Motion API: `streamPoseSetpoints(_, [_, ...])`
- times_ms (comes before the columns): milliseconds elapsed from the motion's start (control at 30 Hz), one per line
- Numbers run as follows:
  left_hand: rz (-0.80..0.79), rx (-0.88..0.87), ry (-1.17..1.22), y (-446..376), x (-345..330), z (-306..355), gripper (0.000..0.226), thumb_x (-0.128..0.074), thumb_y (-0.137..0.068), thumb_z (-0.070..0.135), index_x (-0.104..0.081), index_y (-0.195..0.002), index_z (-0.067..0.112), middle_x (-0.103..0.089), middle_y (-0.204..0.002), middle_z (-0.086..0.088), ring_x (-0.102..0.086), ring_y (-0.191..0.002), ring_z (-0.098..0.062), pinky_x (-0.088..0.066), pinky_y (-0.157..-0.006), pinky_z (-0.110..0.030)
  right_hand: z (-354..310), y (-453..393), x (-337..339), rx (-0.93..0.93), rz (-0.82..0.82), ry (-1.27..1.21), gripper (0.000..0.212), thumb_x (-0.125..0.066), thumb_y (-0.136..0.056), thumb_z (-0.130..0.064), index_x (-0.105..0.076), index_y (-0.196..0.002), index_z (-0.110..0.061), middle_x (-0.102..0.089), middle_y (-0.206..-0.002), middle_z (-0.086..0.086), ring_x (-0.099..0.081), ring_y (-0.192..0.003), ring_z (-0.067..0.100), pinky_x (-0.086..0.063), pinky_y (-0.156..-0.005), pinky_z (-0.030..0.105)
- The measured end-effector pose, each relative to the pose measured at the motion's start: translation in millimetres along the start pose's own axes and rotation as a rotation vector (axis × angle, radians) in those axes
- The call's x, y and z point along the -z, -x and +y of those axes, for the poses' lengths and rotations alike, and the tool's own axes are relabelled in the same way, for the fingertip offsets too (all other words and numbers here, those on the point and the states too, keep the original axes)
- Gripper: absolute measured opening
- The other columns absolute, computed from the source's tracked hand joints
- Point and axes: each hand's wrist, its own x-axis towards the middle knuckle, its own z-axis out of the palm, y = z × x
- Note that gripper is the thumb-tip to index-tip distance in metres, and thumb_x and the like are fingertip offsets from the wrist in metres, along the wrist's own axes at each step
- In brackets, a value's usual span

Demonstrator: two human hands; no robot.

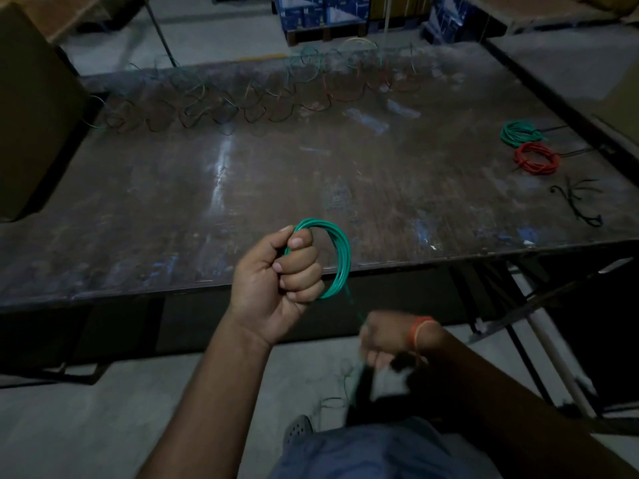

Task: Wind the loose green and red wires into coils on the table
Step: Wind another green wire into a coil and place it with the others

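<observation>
Currently left hand [276, 271] fist-grips green coil [337, 257] above the surface's [242, 174] near edge. Right hand [387, 340], blurred, grip apparently pinching the trailing green wire [351, 299]. Risk: slack tail snags, loops spring loose. Unwound wires [224, 105] along far edge.

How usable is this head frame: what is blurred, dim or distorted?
Head view: dim overall. The left hand and its green coil are sharp. The right hand is motion-blurred, so its grip is unreadable. The loose wires at the far edge are dark and smeared. Glare streaks the table. Wide-angle bowing bends the table edges.
</observation>
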Motion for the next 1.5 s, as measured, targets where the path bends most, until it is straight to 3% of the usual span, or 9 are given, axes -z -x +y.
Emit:
streamPoseSetpoints(133, [0.009,-0.006,0.010,2.0,-0.8,-7.0,0.021,-0.038,-0.099,0.026,-0.048,-0.082,0.017,-0.024,-0.055,0.011,-0.020,-0.043,-0.005,-0.013,-0.044,-0.021,27.8,-19.0,23.0,-0.179,0.949,-0.279,0.015,-0.061,-0.097,-0.013,-0.075,-0.095,-0.008,-0.075,-0.098,0.019,-0.070,-0.098,0.035,-0.053,-0.091,0.039])
streamPoseSetpoints(233, [-0.006,-0.006,0.003,-1.0,-5.9,-3.1,0.023,-0.036,-0.099,0.027,-0.047,-0.082,0.018,-0.025,-0.055,0.012,-0.019,-0.043,-0.005,-0.011,-0.044,-0.021,14.2,-17.1,2.9,0.070,0.494,-0.658,0.027,-0.056,-0.103,-0.015,-0.069,-0.080,-0.015,-0.073,-0.082,0.008,-0.071,-0.069,0.011,-0.058,-0.064,0.030])
streamPoseSetpoints(300, [-0.002,-0.014,-0.011,-1.8,-8.3,1.8,0.023,-0.034,-0.099,0.027,-0.046,-0.081,0.018,-0.024,-0.055,0.012,-0.018,-0.043,-0.005,-0.009,-0.044,-0.021,15.2,-10.5,-6.1,0.023,0.239,-0.530,0.029,-0.052,-0.105,-0.019,-0.067,-0.080,-0.013,-0.075,-0.089,0.013,-0.072,-0.070,0.015,-0.049,-0.051,0.018])
streamPoseSetpoints(433, [-0.001,-0.001,0.007,0.2,-5.2,-2.0,0.022,-0.037,-0.099,0.027,-0.048,-0.082,0.018,-0.025,-0.055,0.012,-0.019,-0.043,-0.005,-0.010,-0.044,-0.021,40.3,-14.6,7.7,-0.076,0.830,-0.252,0.017,-0.057,-0.100,-0.015,-0.073,-0.095,-0.013,-0.075,-0.092,0.008,-0.070,-0.088,0.021,-0.049,-0.081,0.025])
streamPoseSetpoints(600, [-0.020,0.005,0.007,-4.9,-4.8,-2.9,0.022,-0.037,-0.098,0.026,-0.049,-0.082,0.017,-0.025,-0.055,0.011,-0.020,-0.043,-0.005,-0.011,-0.045,-0.021,33.3,-7.3,15.6,-0.048,0.406,-0.119,0.029,-0.057,-0.100,-0.016,-0.066,-0.073,-0.018,-0.068,-0.072,0.000,-0.066,-0.072,0.015,-0.048,-0.065,0.019])
streamPoseSetpoints(733, [0.021,-0.003,-0.020,-5.4,-4.8,-3.9,0.022,-0.038,-0.097,0.027,-0.049,-0.080,0.018,-0.023,-0.054,0.011,-0.017,-0.042,-0.005,-0.011,-0.043,-0.020,27.5,-2.7,24.0,-0.039,0.491,0.179,0.017,-0.063,-0.096,-0.030,-0.073,-0.101,-0.018,-0.072,-0.101,0.008,-0.067,-0.105,0.025,-0.044,-0.082,0.025])
streamPoseSetpoints(1000, [0.212,-0.054,-0.055,-5.5,-0.8,1.2,0.027,-0.037,-0.096,0.027,-0.051,-0.075,0.019,-0.018,-0.054,0.012,-0.012,-0.042,-0.004,-0.010,-0.041,-0.018,-11.8,42.6,30.9,0.488,0.391,-0.224,0.024,-0.063,-0.099,-0.031,-0.077,-0.082,-0.019,-0.073,-0.081,-0.001,-0.061,-0.076,0.008,-0.046,-0.075,0.029])
streamPoseSetpoints(1167, [0.220,-0.210,0.093,0.1,15.5,20.6,0.035,-0.027,-0.103,0.024,-0.051,-0.078,0.019,-0.026,-0.052,0.010,-0.017,-0.043,-0.005,-0.018,-0.040,-0.017,3.5,49.4,41.1,0.525,0.466,-0.346,0.015,-0.067,-0.096,-0.016,-0.068,-0.081,-0.012,-0.064,-0.066,-0.006,-0.053,-0.062,0.001,-0.040,-0.063,0.016])
streamPoseSetpoints(1500, [0.432,-0.392,0.088,-2.0,24.4,28.3,0.036,-0.027,-0.103,0.021,-0.049,-0.075,0.019,-0.032,-0.050,0.010,-0.029,-0.037,-0.005,-0.016,-0.041,-0.016,-14.7,81.5,64.9,0.703,0.646,-0.256,0.005,-0.071,-0.092,-0.017,-0.075,-0.095,-0.018,-0.073,-0.087,-0.008,-0.066,-0.084,0.002,-0.051,-0.077,0.022])
